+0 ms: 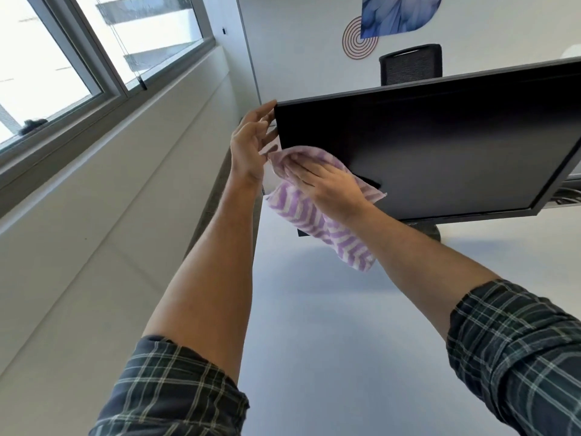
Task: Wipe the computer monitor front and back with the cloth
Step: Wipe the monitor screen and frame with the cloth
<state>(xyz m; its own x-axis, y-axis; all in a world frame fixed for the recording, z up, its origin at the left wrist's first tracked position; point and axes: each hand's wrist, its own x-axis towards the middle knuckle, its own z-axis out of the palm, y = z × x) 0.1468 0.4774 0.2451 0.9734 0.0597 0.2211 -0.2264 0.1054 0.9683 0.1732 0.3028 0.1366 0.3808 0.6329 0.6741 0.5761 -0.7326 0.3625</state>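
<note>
A black computer monitor (pixel 440 143) stands on the white desk (pixel 330 309), its dark screen facing me. My right hand (pixel 327 184) lies flat with straight fingers on a purple-and-white striped cloth (pixel 301 215), pressing it against the lower left part of the screen. The cloth's loose end hangs below the hand. My left hand (pixel 251 143) is at the monitor's left edge, fingertips touching the upper left corner and reaching behind the edge, where they are partly hidden.
A wall with windows (pixel 78 58) runs along the left, close to the desk's edge. A black office chair (pixel 412 62) shows behind the monitor. The monitor's stand base (pixel 430 231) sits under the screen. Cables lie at the far right (pixel 569 191).
</note>
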